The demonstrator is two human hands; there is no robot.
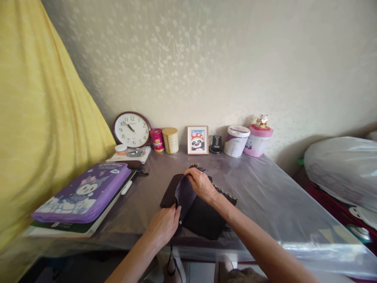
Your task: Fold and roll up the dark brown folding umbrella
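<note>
A black cloth bag (203, 220) lies at the front of the table, with a checked trim along its far edges and a dark inner side showing between my hands. My left hand (165, 223) pinches its near left edge, beside a small light metal bit that may be a zipper pull. Over the far side, my right hand (202, 182) is closed on the raised upper edge of the cloth. A thin black strap (171, 261) hangs below the table edge under my left hand. My fingers hide parts of the edge.
On the left, a purple zip case (85, 192) rests on books beside a white marker (126, 188). Along the wall stand a clock (132, 129), cans (170, 140), a framed panda picture (197, 140), a black stand (216, 144) and tubs (236, 142). A yellow curtain (44, 118) hangs left.
</note>
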